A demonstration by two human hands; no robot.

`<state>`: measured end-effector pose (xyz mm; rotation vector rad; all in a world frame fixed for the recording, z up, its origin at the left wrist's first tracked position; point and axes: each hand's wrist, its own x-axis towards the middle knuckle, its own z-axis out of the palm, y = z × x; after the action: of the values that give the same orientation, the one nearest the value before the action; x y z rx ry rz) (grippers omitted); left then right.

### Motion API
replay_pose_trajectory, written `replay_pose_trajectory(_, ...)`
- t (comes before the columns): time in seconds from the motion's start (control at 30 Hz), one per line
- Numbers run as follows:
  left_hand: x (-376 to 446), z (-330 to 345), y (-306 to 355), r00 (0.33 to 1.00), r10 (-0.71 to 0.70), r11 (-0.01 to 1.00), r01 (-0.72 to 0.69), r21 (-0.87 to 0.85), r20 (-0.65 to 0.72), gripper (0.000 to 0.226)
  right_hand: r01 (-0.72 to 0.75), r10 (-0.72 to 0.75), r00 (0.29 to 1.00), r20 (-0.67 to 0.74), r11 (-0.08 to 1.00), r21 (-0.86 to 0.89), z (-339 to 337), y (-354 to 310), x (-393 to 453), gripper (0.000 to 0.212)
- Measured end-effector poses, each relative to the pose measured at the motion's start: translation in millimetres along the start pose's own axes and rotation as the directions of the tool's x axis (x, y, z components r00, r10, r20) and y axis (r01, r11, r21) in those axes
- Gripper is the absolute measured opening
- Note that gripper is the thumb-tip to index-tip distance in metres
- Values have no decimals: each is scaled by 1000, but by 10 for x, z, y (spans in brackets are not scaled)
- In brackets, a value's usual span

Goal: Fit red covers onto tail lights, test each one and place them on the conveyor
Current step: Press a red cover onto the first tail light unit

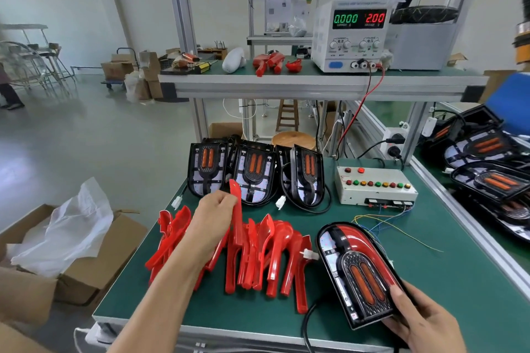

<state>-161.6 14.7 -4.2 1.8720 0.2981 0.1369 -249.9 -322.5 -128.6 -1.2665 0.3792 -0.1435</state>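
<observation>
My left hand (pixel 213 218) grips a red cover (pixel 236 215), held upright just above a row of several loose red covers (pixel 269 255) on the green bench. My right hand (pixel 424 321) holds the near end of a black tail light (pixel 358 266) lying at the front right; one red cover sits along its right side, and its white plug (pixel 309 254) points left. Three bare tail lights (pixel 253 173) lean upright at the back of the bench, their orange strips facing me.
A white test box (pixel 375 185) with coloured buttons and loose wires sits at the right rear. A power supply (pixel 351 34) stands on the upper shelf. More tail lights (pixel 493 178) lie on the conveyor at right. Cardboard boxes (pixel 94 252) stand left of the bench.
</observation>
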Motion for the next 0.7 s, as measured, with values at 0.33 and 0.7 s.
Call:
replay_pose_trajectory(0.33,-594,918,141,920,125,938,13,-347,372,25,60,-58,998,-26,995,79,168,-41,-79,15)
replay_pose_trajectory(0.7,-565,1319,186,938,-71,963,153,-220,340,10,144,-134,982,-130,987,70,275,17,-79,15)
